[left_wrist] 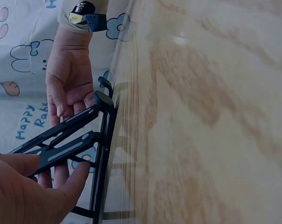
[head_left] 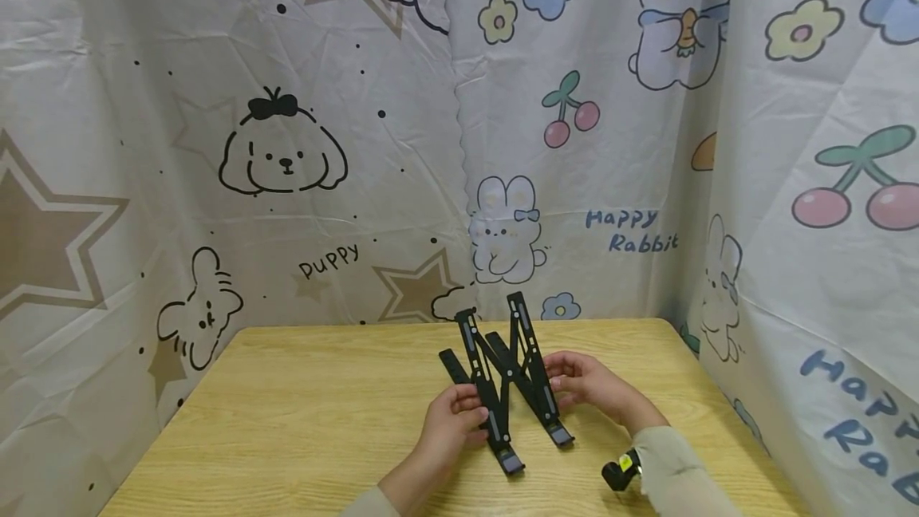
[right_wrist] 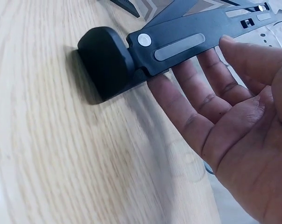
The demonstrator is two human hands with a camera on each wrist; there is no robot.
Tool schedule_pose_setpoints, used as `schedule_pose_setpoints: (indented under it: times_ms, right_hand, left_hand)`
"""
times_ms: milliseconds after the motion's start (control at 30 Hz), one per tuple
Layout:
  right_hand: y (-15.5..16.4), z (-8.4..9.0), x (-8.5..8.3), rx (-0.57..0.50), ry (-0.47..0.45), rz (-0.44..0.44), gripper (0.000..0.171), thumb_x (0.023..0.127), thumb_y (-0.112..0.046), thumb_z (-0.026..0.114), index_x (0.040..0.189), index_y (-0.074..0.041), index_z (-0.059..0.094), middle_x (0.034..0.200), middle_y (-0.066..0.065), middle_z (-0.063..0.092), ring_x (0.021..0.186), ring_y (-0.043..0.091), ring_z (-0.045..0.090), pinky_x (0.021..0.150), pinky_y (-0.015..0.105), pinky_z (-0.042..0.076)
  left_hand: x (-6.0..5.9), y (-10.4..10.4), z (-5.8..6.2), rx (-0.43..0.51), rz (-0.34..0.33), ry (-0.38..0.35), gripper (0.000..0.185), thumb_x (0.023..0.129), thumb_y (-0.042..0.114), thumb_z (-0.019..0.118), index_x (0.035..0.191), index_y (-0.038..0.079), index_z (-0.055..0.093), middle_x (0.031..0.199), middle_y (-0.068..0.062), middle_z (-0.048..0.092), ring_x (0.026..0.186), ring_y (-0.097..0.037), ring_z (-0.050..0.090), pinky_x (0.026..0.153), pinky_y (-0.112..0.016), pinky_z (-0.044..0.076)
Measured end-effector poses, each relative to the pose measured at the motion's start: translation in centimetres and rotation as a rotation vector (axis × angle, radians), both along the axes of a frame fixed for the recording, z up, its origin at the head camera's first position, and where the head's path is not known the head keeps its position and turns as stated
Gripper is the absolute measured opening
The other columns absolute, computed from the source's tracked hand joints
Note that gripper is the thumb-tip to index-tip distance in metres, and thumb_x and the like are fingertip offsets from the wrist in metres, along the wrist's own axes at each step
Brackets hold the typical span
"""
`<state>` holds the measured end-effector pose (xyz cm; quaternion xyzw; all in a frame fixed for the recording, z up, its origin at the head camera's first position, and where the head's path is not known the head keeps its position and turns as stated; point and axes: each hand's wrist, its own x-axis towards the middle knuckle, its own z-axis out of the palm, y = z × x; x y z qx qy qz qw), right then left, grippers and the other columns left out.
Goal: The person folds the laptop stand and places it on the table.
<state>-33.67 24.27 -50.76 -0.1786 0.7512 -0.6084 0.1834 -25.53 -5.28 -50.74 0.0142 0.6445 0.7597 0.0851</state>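
Much printed curtain (head_left: 409, 182) hangs behind a wooden tabletop (head_left: 301, 405); on it stands a black folding stand (head_left: 510, 373), the left hand (head_left: 447, 427) clamping its fingers on the left side, the right hand (head_left: 594, 389) holding the right side between thumb and fingers

Wooden table (head_left: 323, 397); printed curtain (head_left: 402, 182) (rabbits, cherries, stars) hanging behind it.

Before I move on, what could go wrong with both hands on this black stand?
The left hand has fingers close to the hinged bars of the black stand, so a sudden fold might pinch them. With the right hand on the other side, uneven force could skew the frame or slide it across the table.
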Motion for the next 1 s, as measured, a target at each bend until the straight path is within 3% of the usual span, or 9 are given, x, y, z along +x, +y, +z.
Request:
schedule_pose_setpoints:
  times_ms: [267,733,1000]
  right_hand:
    - [-0.6,-0.3,-0.1,0.024,0.033,-0.013,0.031,0.1,-0.007,0.064,0.128,0.003,0.055,0.11,0.01,0.064,0.093,0.021,0.063,0.077,0.046,0.061]
    - [-1.3,-0.4,0.3,0.026,0.046,-0.084,0.026,0.098,-0.005,0.066,0.122,0.002,0.057,0.108,0.019,0.06,0.087,0.022,0.062,0.072,0.043,0.061]
    - [-2.5,-0.1,1.5,-0.024,0.019,-0.114,0.027,0.097,-0.001,0.066,0.12,0.004,0.053,0.102,0.011,0.058,0.086,0.021,0.063,0.072,0.045,0.063]
  left_hand:
    - [-0.5,0.3,-0.7,-0.002,0.018,0.011,0.037,0.093,-0.007,0.067,0.128,-0.006,0.054,0.107,-0.012,0.058,0.091,-0.02,0.061,0.078,-0.047,0.063]
    - [-0.7,0.3,-0.4,-0.049,0.018,0.057,0.028,0.093,-0.008,0.065,0.119,-0.003,0.056,0.1,-0.008,0.054,0.087,-0.018,0.061,0.072,-0.044,0.063]
    - [-1.1,-0.6,0.1,-0.122,0.018,0.093,0.026,0.094,-0.008,0.063,0.119,-0.003,0.056,0.1,-0.008,0.054,0.087,-0.018,0.057,0.072,-0.047,0.062]
